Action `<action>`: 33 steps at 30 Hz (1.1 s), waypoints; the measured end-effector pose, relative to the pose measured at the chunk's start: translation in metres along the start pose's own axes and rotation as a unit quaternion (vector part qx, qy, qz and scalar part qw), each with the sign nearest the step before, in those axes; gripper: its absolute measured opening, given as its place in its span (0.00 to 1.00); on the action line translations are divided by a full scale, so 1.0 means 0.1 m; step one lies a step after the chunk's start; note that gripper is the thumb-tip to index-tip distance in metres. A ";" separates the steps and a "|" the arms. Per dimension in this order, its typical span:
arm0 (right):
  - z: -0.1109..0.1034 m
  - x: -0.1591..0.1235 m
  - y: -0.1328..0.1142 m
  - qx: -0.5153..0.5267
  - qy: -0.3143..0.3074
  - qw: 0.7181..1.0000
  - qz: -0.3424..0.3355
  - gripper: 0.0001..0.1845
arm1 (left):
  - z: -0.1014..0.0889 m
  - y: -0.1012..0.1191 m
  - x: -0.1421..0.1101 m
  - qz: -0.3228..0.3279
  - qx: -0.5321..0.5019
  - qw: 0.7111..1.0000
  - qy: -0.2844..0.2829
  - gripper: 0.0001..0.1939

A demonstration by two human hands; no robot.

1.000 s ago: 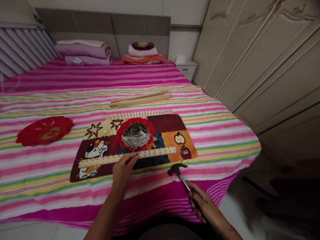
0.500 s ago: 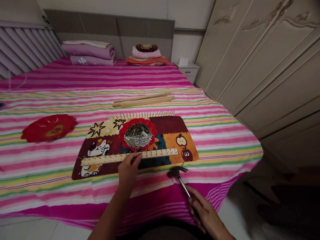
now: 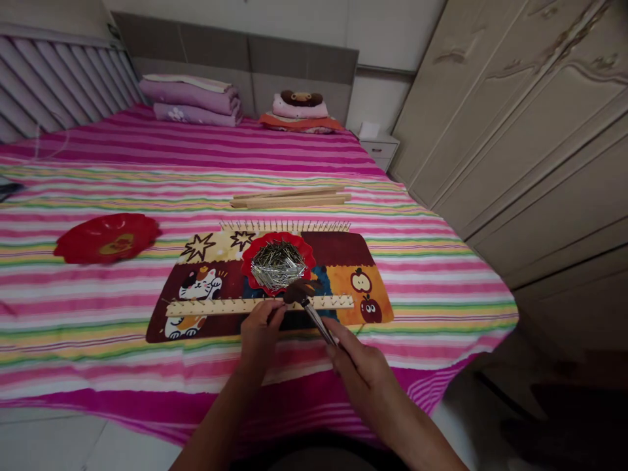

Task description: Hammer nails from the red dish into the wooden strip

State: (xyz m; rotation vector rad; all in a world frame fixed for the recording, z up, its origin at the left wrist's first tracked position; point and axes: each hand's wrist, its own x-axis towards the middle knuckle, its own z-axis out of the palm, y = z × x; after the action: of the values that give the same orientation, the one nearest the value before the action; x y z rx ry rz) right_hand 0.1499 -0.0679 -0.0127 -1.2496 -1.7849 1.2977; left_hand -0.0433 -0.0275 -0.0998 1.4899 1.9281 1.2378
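Observation:
A pale wooden strip (image 3: 210, 307) with nails along it lies across the near part of a patterned mat (image 3: 333, 248). My left hand (image 3: 260, 330) rests at the strip's middle, thumb and fingers pinched together; what is between the fingertips is too small to see. My right hand (image 3: 360, 366) grips a hammer (image 3: 316, 317) by its handle. The hammer's dark head is over the strip, just right of my left fingertips, hiding that part of the wood. Just behind, a red scalloped bowl (image 3: 249, 278) holds many loose nails (image 3: 277, 265).
A second strip (image 3: 287, 227) bristling with upright nails lies along the mat's far edge. Plain wooden strips (image 3: 294, 199) are piled beyond it. A red plate (image 3: 105, 239) is at left on the striped bedspread (image 3: 432, 281). Folded bedding (image 3: 196, 101) sits by the headboard; wardrobes stand at right.
My right hand has brought the hammer up and left, from beside the mat's near edge to over the strip. My left hand stays pinched at the strip. The view has shifted slightly.

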 end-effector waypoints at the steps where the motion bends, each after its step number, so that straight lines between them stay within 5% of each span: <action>1: 0.01 0.03 -0.03 -0.010 -0.002 1.000 -0.013 0.23 | 0.00 -0.01 0.00 0.005 -0.001 1.000 -0.001 0.08; 5: 0.04 0.09 -0.07 -0.033 -0.021 0.999 -0.016 0.21 | 0.00 -0.01 -0.01 0.003 0.001 1.000 -0.010 0.07; 11: -0.08 -0.19 0.09 0.014 -0.036 0.997 0.073 0.24 | 0.01 -0.02 0.01 0.013 -0.011 1.000 -0.005 0.07; 14: -0.15 -0.40 0.31 0.044 -0.030 0.991 0.124 0.25 | -0.01 -0.01 -0.01 0.013 -0.005 1.000 -0.008 0.08; 19: -0.14 -0.65 0.92 0.094 0.083 0.971 0.203 0.26 | -0.26 0.13 0.02 0.046 0.061 0.997 0.016 0.10; 23: -0.09 -0.73 1.32 0.168 0.118 0.942 0.265 0.30 | -0.50 0.29 0.35 0.073 0.192 0.978 0.037 0.11; 25: -0.07 -0.74 1.40 0.199 0.127 0.928 0.290 0.32 | -0.53 0.36 0.59 0.069 0.262 0.963 0.004 0.12; 33: 0.01 -0.71 1.39 0.262 0.155 0.902 0.305 0.35 | -0.22 0.44 1.14 -0.042 0.457 0.876 -0.145 0.14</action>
State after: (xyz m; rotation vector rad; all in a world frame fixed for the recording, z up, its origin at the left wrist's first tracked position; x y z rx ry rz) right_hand 0.2236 -0.1224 -0.1390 -1.6251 -0.7477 1.6473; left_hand -0.0755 0.0700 -0.0298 1.8110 2.4365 -0.0404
